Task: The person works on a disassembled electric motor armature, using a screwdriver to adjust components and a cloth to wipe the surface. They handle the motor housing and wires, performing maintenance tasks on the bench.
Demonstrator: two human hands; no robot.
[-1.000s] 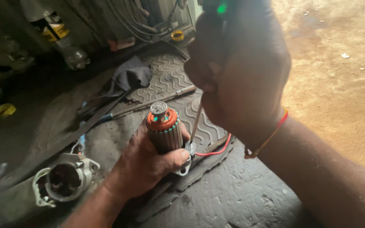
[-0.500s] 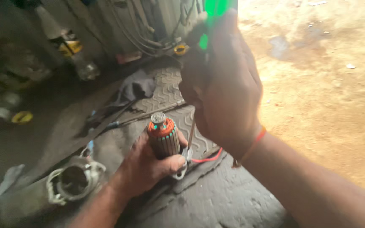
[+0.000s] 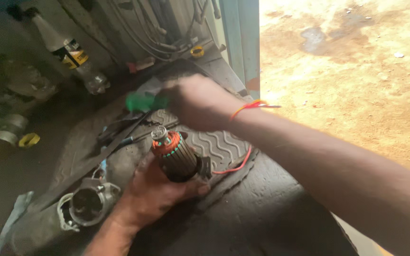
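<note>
Your left hand (image 3: 160,194) is wrapped tight around a round motor part (image 3: 174,156) with orange and copper bands, holding it upright on the ribbed rubber mat (image 3: 219,144). Your right hand (image 3: 198,102) is closed around a tool with a green handle (image 3: 141,102), up above the motor part and not touching it. A thin red wire (image 3: 233,167) lies on the mat just beside the motor part. A round metal housing (image 3: 88,204) sits near your left wrist. A plastic bottle (image 3: 67,50) lies farther back.
</note>
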